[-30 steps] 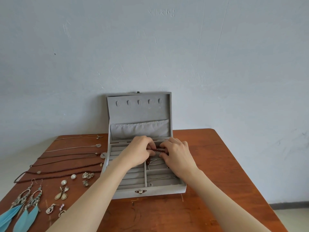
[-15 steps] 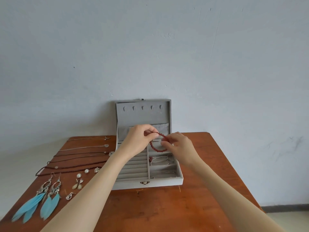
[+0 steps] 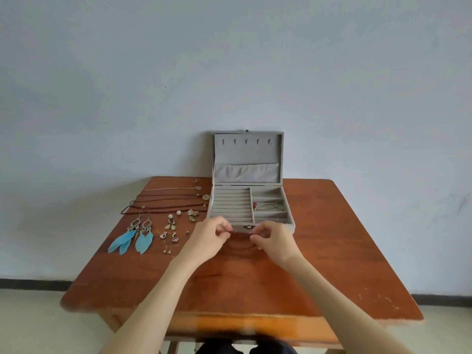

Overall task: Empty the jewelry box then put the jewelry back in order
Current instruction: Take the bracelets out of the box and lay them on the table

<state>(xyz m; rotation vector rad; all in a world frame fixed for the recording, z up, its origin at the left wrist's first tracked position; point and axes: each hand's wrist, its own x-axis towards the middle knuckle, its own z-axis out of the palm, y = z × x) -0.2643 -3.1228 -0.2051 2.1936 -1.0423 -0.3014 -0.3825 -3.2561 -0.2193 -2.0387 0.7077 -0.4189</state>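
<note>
Pinching a red beaded bracelet between them, the left hand and right hand hold it just in front of the open jewelry box, which stands at the desk's far edge. Necklaces and earrings crowd the far left corner; bare wood lies toward the right and near edges.

Bare forearms, no sleeves (dark clothing at the lap)
</note>
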